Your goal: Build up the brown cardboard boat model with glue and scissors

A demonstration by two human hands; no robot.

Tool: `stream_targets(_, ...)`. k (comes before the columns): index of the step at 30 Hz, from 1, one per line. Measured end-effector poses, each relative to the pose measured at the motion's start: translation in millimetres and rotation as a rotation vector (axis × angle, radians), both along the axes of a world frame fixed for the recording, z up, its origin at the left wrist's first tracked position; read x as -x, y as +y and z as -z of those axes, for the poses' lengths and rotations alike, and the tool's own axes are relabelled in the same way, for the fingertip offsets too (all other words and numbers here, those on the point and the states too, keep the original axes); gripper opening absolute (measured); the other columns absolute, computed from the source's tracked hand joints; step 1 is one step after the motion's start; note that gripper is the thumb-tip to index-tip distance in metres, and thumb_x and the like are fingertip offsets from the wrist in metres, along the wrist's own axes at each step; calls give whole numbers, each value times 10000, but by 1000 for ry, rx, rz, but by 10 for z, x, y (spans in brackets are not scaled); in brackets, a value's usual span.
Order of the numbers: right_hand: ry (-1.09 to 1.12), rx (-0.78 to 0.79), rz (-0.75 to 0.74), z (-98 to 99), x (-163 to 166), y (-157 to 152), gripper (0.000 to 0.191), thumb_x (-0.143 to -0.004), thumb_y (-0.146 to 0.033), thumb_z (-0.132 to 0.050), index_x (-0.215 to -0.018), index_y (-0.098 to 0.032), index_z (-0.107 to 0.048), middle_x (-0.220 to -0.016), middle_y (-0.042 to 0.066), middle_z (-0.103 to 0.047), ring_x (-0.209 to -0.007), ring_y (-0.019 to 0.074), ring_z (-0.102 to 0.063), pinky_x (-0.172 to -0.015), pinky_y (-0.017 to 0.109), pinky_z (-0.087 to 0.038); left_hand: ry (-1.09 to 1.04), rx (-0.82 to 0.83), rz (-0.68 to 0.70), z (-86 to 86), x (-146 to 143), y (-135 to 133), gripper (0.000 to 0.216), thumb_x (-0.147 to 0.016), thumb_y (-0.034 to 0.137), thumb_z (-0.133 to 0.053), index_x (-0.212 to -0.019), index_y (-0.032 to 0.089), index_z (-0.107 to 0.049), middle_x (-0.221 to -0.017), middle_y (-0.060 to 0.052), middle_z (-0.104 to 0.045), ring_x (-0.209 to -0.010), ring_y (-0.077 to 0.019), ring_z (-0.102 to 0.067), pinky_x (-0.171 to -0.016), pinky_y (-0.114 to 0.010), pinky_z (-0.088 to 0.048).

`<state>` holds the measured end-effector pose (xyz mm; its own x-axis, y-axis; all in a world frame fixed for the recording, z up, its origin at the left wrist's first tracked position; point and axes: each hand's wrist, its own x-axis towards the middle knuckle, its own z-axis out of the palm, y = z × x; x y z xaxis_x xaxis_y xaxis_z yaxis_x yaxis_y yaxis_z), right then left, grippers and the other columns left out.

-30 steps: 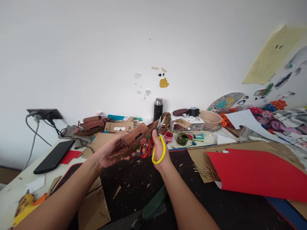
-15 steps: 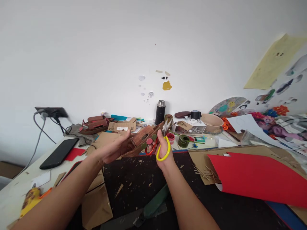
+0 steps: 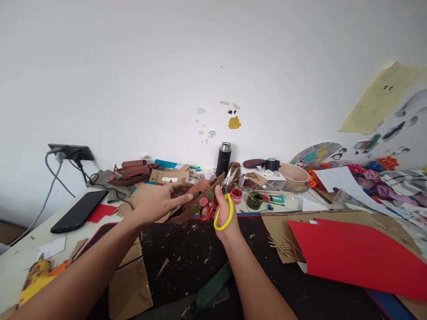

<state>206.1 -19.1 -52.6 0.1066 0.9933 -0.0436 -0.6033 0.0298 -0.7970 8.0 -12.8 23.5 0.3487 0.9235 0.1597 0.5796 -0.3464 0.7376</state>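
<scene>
1. Head view: the left hand (image 3: 156,205) holds a brown cardboard model (image 3: 196,199) above the black mat (image 3: 187,253), fingers wrapped over its near end with the forefinger stretched along its side.
2. Green and pink round pieces sit on the model's lower edge, just beside the scissors (image 3: 222,205).
3. The right hand (image 3: 224,218) grips the scissors, thumb through the yellow loop and fingers closed about the red loop; the blades point up and away, against the far end of the model. Whether the blades are parted cannot be told.
4. Model and scissors are held in the air over the far edge of the mat, in the middle of the table (image 3: 20,262).
5. To the right lies a red paper sheet (image 3: 356,253) on brown cardboard, with a small heap of thin sticks (image 3: 283,243) near its left edge.
6. Behind the hands stand a dark flask (image 3: 224,158), a jar of green paint (image 3: 254,200) and a small red pot (image 3: 236,194).
7. At the left lie a black phone (image 3: 78,211) and a second brown model (image 3: 131,172) near the wall socket (image 3: 70,152).
</scene>
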Motion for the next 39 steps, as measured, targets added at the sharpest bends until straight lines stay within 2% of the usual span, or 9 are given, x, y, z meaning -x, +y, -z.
stream_targets(6, -19, 39, 3, -25, 51, -34, 661, -633, -785, -931, -751, -243, -571, -512, -46, -580, -407, 166, -576, -393, 282, -488, 23, -63, -26, 22, -26, 12, 549, -861, 629, -735, -1232, 237, -832, -1278, -108, -827, -1165, -393, -775, -992, -434, -600)
stream_targets(9, -17, 26, -2, -34, 63, -37, 656, -642, -788, -921, -767, -249, -570, -524, -44, -588, -405, 170, -575, -383, 285, -471, -11, -37, -68, 23, -12, 20, 544, -840, 631, -755, -1209, 239, -837, -1268, -117, -829, -1178, -400, -768, -1012, -451, -594)
stream_targets(14, -6, -50, -35, -41, 67, -46, 625, -706, -778, -887, -794, -258, -550, -547, -63, -560, -419, 179, -582, -384, 304, -479, -284, 158, -146, 19, -10, 11, 620, -807, 652, -786, -1236, 205, -797, -1238, -131, -833, -1104, -394, -782, -1023, -501, -598)
stream_targets(18, -10, -49, -60, -22, 76, -52, 634, -698, -775, -895, -858, -258, -566, -549, -73, -564, -416, 173, -577, -402, 303, -502, -431, 206, -171, 3, -64, -19, 560, -756, 637, -828, -1122, 214, -822, -1248, -139, -832, -1133, -397, -768, -985, -482, -625)
stream_targets(24, -61, -46, -112, 27, 92, -60, 608, -723, -748, -891, -940, -251, -616, -545, -70, -580, -409, 186, -586, -389, 295, -483, -382, 224, -170, -37, -96, -55, 581, -734, 646, -835, -1123, 215, -817, -1217, -134, -840, -1151, -394, -766, -1014, -458, -617)
stream_targets(29, -95, -62, -131, -2, 106, -88, 579, -739, -741, -879, -895, -250, -616, -547, -70, -591, -377, 165, -547, -382, 282, -459, -342, 205, -182, -48, -99, -74, 540, -725, 669, -830, -1038, 229, -818, -1163, -137, -850, -1148, -418, -761, -1018, -483, -612)
stream_targets(32, -96, -64, -130, -20, 111, -99, 570, -741, -739, -878, -877, -249, -621, -547, -69, -588, -371, 158, -537, -391, 279, -458, -327, 206, -138, -33, -101, -65, 569, -745, 691, -814, -1068, 223, -809, -1105, -128, -855, -1110, -409, -771, -1015, -494, -611)
stream_targets(34, -93, -62, -132, -22, 114, -103, 567, -740, -733, -882, -899, -250, -631, -550, -69, -589, -373, 163, -543, -395, 281, -458, -320, 201, -117, -20, -99, -52, 582, -762, 699, -804, -1095, 223, -807, -1143, -124, -851, -1110, -401, -770, -1013, -492, -612)
stream_targets(39, -83, -45, -122, -20, 111, -100, 584, -727, -741, -888, -915, -255, -624, -552, -71, -588, -377, 174, -555, -385, 287, -454, -311, 179, -125, -4, -69, -16, 586, -750, 716, -807, -1066, 221, -817, -1125, -136, -853, -1093, -409, -771, -990, -483, -617)
